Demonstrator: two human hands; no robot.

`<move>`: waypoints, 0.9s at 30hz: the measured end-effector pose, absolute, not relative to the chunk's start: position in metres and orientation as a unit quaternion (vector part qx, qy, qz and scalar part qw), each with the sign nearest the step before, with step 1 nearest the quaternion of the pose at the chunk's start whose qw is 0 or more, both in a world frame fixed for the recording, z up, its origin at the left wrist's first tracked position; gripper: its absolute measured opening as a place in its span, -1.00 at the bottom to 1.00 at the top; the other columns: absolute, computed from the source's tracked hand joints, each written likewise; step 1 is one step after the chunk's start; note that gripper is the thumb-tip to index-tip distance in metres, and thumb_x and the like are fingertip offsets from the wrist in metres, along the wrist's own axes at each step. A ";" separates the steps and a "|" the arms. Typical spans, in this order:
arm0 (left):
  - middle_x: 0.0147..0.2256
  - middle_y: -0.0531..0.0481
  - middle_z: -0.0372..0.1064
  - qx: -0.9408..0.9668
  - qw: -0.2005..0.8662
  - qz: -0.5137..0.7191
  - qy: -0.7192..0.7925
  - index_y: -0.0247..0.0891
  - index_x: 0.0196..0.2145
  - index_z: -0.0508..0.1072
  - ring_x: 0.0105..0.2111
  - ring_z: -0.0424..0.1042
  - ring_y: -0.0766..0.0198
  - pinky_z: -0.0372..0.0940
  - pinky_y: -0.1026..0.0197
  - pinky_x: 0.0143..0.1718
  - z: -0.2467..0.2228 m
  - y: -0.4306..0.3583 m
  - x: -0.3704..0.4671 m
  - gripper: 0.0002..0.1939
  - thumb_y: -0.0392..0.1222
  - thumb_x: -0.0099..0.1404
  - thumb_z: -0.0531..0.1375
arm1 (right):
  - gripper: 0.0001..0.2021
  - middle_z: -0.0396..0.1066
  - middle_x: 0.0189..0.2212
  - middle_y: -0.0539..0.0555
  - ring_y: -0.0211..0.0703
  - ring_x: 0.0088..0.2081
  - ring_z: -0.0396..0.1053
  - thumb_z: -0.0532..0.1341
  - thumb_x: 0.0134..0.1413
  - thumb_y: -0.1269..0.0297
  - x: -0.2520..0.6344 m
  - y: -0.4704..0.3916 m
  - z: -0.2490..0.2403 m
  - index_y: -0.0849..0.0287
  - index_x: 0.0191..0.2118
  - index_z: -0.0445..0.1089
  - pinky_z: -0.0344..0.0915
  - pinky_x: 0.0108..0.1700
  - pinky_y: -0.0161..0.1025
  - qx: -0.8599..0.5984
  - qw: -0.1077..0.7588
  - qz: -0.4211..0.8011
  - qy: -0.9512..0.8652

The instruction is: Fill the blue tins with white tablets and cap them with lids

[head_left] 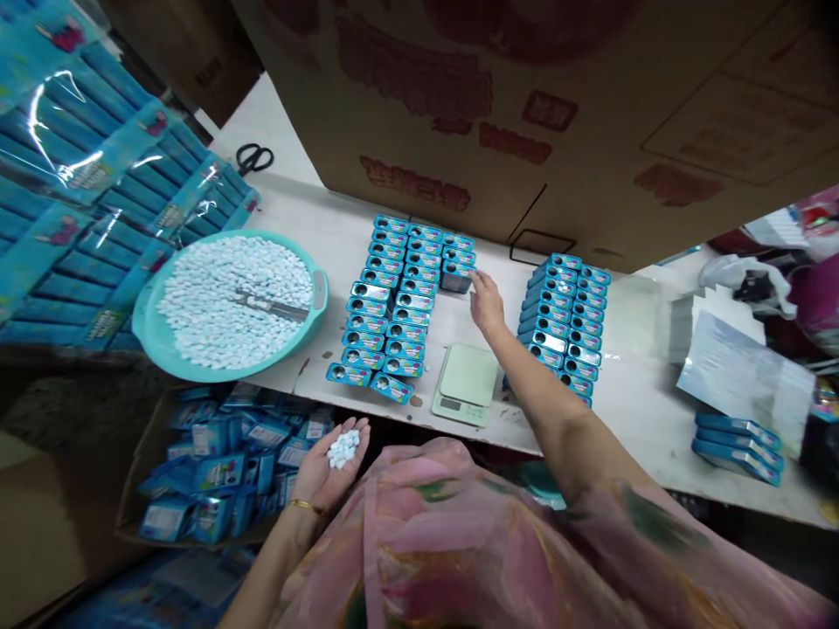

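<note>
My left hand [320,476] is palm up above the front edge of the table, fingers curved round a small heap of white oval candies [344,448]. My right hand [486,304] reaches across the table with its fingers closed at the right corner of a small blue box [457,273], the nearest one in a short column. Beside it stand two longer columns of the same open-topped boxes [407,328]; white candies show in some openings. A second group of boxes [569,307] stands right of my right forearm. Between the groups lies a pale green digital scale [467,384].
At the left, a turquoise basin [148,328] of candies holds a metal scoop [279,306]. Black scissors [254,159] lie behind it. A large cardboard carton [498,114] bounds the back. Below the table edge, a carton holds many blue packs [219,467]. Flat blue packs [738,445] are stacked right.
</note>
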State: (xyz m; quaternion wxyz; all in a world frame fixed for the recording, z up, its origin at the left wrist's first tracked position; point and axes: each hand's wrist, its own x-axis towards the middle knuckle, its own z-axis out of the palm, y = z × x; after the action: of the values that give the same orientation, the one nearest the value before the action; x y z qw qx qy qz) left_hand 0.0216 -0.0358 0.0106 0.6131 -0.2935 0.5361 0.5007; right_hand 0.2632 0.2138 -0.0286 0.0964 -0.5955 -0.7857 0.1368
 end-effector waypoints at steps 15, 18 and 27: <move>-0.43 -0.17 0.42 -0.210 0.735 0.366 0.532 -0.40 -0.34 0.37 -0.41 0.44 0.20 0.40 0.20 -0.45 0.006 -0.010 0.058 -0.78 -0.38 0.19 -0.06 | -0.80 0.34 -0.28 0.05 -0.21 -0.22 0.18 0.02 0.10 0.22 0.229 0.054 -0.011 0.15 -0.21 0.30 -0.01 -0.16 -0.21 -0.477 0.062 0.207 -0.852; -0.51 -0.09 0.39 -0.184 0.788 0.328 0.488 -0.38 -0.40 0.37 -0.51 0.41 0.29 0.37 0.27 -0.54 0.006 0.002 0.078 -0.79 -0.39 0.19 -0.05 | -0.79 0.34 -0.28 0.01 -0.23 -0.22 0.18 0.03 0.09 0.17 0.240 0.027 0.020 0.10 -0.21 0.31 0.00 -0.15 -0.23 -0.421 0.138 0.211 -0.871; -0.47 -0.11 0.33 -0.135 0.832 0.280 0.459 -0.39 -0.39 0.33 -0.52 0.37 0.34 0.25 0.39 -0.65 0.010 0.007 0.103 -0.87 -0.35 0.17 -0.01 | -0.84 0.23 -0.13 0.15 -0.04 -0.19 0.09 0.05 0.05 0.38 0.371 0.032 0.000 0.18 -0.31 0.36 0.02 -0.28 -0.16 -0.674 -0.016 0.009 -0.738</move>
State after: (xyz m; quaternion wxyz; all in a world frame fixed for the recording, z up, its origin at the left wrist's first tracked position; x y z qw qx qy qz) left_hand 0.1035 0.0066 0.0096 0.8319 -0.1349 0.4595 0.2804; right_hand 0.3707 0.0323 -0.0003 -0.0164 -0.6744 -0.7382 0.0090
